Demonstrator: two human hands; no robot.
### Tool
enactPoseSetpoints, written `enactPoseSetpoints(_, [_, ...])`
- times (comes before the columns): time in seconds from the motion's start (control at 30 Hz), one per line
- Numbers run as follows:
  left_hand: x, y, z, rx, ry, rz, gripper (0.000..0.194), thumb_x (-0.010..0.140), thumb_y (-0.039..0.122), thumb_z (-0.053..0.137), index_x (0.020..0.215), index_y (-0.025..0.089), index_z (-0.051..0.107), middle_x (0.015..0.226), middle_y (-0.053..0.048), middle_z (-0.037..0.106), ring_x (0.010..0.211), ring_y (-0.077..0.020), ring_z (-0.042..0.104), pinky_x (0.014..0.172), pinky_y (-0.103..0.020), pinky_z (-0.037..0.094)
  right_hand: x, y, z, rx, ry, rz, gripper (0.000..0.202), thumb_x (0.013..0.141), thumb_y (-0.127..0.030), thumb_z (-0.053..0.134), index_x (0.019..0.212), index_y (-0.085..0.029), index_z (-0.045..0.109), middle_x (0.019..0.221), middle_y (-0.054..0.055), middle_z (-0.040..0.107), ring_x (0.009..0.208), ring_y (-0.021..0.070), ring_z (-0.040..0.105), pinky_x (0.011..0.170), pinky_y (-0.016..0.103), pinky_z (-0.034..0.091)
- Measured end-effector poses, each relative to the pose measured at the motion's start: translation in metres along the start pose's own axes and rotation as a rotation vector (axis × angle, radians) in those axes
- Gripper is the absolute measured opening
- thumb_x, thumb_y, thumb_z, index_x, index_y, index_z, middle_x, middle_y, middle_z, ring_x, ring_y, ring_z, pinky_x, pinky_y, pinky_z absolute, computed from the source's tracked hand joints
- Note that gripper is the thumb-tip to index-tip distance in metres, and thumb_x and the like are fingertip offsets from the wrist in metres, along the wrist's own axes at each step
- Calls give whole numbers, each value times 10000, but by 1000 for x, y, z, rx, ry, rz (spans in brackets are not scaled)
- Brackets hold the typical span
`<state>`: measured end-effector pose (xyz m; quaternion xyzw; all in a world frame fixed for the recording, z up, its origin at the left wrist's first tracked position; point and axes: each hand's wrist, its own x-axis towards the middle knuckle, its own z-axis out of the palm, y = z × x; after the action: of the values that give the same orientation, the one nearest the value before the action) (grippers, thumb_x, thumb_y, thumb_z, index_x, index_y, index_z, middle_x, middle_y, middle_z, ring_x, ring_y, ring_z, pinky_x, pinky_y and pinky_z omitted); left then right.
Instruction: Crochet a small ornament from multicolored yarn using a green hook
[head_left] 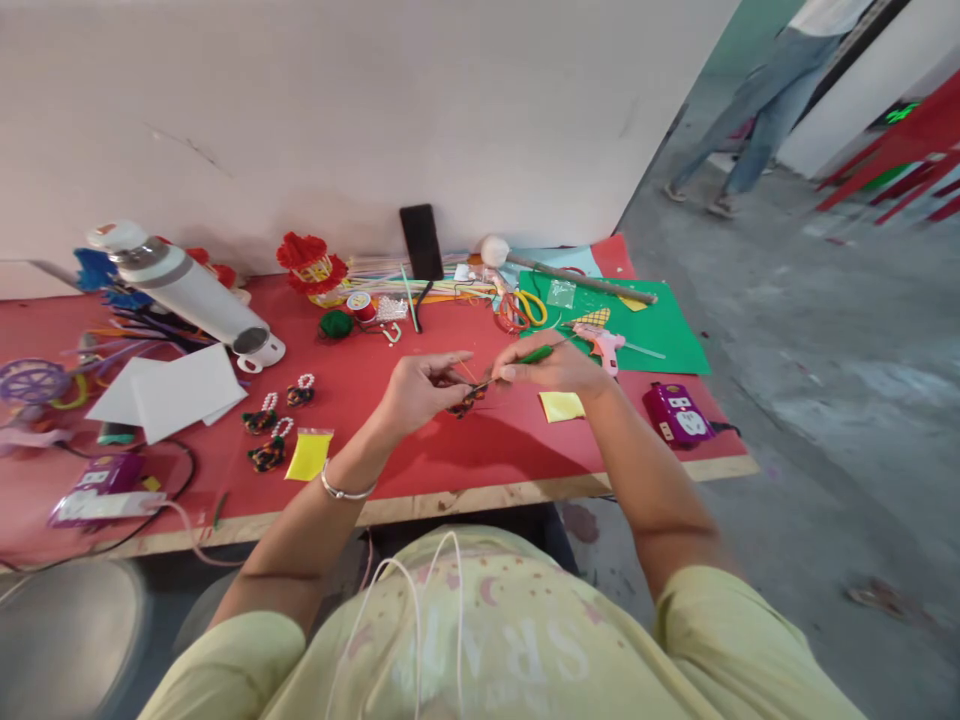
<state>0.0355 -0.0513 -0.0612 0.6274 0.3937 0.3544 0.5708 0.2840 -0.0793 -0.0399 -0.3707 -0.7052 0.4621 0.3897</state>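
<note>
My left hand (424, 390) pinches a small dark piece with orange in it (466, 402), held just above the red table covering. A fine orange strand rises from that piece beside my left fingers. My right hand (551, 365) is closed on a thin green-handled tool (537, 355), which looks like a crochet hook. Its metal end points left and meets the dark piece; the exact contact is too small to make out. To the left lie several similar dark pieces (266, 455) with white bead loops. A yellow packet (309, 455) is beside them, and another yellow packet (561, 405) lies below my right hand.
At the back are a phone (421, 242), green yarn ball (335, 323), red thread spool (361, 306), yellow-handled scissors (534, 308), pink glue gun (606, 345) and stick (585, 283). A purple power socket (677, 415) sits right; a white flask (187, 290) leans left. Someone (772, 100) stands beyond.
</note>
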Motion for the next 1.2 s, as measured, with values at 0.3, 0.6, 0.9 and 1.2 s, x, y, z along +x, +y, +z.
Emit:
enactPoseSetpoints(0.3, [4,5,3,-86,142,15,631,629,216,911,1236,96,786,722,-34,778,567,-115,632,563,-225,502,-22,19,54,-446,366,-311,157,938,-384,744,1067,-325,812,1139,38,851,1009,210,804,919,370,640])
enactPoseSetpoints(0.6, [0,13,7,-565,-111,-202,486,579,223,972,1038,144,831,656,13,678,408,1,378,411,-163,219,-29,54,95,-577,725,-510,187,905,-308,795,1082,-368,802,1130,43,849,999,232,783,873,433,653])
enactPoseSetpoints(0.9, [6,21,-29,-89,-153,-162,422,613,201,900,1020,111,836,717,-27,734,533,-69,536,470,-190,344,-24,-14,35,-449,190,-512,180,928,-268,772,1106,-282,797,1085,68,848,993,214,784,915,391,608])
enactPoseSetpoints(1.2, [4,7,-4,-405,-293,-118,506,642,207,916,1131,123,816,750,-31,727,483,-50,489,423,-190,289,-16,26,68,273,462,-228,249,893,-540,769,942,-304,829,1043,41,840,1011,224,785,952,430,633])
